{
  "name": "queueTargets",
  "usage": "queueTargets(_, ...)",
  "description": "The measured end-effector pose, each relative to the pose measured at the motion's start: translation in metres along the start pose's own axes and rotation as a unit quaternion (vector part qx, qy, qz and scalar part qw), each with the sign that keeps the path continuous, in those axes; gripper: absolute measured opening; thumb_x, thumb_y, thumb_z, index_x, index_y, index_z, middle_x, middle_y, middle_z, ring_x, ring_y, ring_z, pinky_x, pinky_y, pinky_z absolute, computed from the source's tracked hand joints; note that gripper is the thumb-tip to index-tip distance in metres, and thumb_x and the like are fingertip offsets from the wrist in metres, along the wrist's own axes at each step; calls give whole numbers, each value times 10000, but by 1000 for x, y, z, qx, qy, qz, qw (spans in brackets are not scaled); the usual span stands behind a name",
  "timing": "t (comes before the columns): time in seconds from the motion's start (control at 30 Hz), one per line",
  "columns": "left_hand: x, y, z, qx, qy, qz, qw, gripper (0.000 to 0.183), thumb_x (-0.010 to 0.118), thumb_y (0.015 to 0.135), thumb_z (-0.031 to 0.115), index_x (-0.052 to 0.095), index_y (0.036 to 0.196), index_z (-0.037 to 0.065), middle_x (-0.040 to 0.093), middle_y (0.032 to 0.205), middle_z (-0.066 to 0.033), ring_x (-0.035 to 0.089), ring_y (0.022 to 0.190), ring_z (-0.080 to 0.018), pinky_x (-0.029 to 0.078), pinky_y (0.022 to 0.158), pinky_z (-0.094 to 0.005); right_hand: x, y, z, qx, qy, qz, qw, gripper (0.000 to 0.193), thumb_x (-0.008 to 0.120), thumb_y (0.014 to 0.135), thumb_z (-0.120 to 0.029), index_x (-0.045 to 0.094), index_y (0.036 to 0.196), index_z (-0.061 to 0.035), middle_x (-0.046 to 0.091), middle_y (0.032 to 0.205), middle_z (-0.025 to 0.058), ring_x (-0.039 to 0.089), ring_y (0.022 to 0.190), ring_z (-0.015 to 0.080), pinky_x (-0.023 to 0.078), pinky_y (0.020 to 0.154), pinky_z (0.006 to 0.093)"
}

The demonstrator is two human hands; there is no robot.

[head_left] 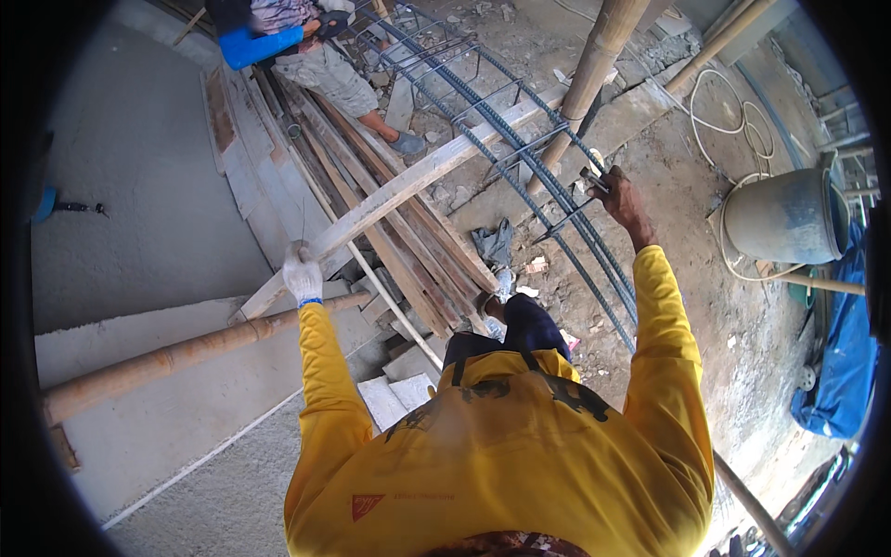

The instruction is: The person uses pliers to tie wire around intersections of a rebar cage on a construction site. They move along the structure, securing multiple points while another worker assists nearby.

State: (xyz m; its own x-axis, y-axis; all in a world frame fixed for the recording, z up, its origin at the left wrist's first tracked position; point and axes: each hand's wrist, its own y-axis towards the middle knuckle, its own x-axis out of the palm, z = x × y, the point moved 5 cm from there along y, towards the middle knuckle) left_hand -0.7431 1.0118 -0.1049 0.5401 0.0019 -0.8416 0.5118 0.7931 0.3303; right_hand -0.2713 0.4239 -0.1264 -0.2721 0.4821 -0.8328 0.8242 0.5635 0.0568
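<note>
My left hand point(303, 278), in a white knit glove, is closed beside the lower end of a wooden beam point(408, 185). A thin wire point(303, 223) stands up from its fingers. My bare right hand point(627, 206) is closed around a short metal hand tool point(594, 180), whose exact kind I cannot make out. That tool is at the right side of a long rebar cage point(501, 128), made of ribbed bars with square stirrups. The cage rests across the beam and slopes down toward my right side.
Stacked planks point(408, 251) lie left of my legs. A bamboo pole point(204, 351) crosses the concrete ledge; another bamboo post point(594, 70) rises beyond the cage. Ahead, a co-worker in a blue sleeve point(264, 46) sits by the cage. A grey drum point(784, 218) and hose point(742, 125) are at right.
</note>
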Motion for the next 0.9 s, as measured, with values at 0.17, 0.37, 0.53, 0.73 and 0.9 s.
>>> queueTargets(0.17,12,5,3,-17,38,12,999,183,576,1041,123,730,1134,87,783,1062,-200,744,982,-443,569,869,-520,-13,-5,-20,-5,-14,1,1000,341,847,942,-330,744,1036,-19,658,1078,193,679,987,451,533,836,520)
queueTargets(0.37,21,-5,8,-19,112,41,993,210,591,1042,156,726,1187,86,779,1112,-188,757,994,-429,597,838,-518,-10,-4,-23,1,-6,-5,1000,309,837,950,-300,733,1014,-17,658,1079,191,681,974,450,538,830,517)
queueTargets(0.53,22,-8,11,-45,120,41,991,205,595,1006,123,726,1162,102,772,1119,-183,752,990,-438,589,834,-527,-6,0,-15,7,-12,-9,1000,312,843,943,-298,742,1032,-17,650,1054,191,675,958,447,533,817,519)
queueTargets(0.73,14,10,16,7,60,11,998,158,615,1005,132,745,1083,88,781,1066,-197,753,1003,-438,587,844,-521,-8,0,-18,-4,-11,2,1000,338,826,954,-343,726,1028,-28,651,1060,174,675,960,447,531,799,509)
queueTargets(0.9,17,46,19,66,110,-64,990,145,633,999,162,758,1057,119,790,936,-204,764,906,-446,599,786,-533,-13,-2,-28,2,-11,7,1000,322,821,954,-305,685,987,-14,629,1040,177,658,942,456,518,779,513)
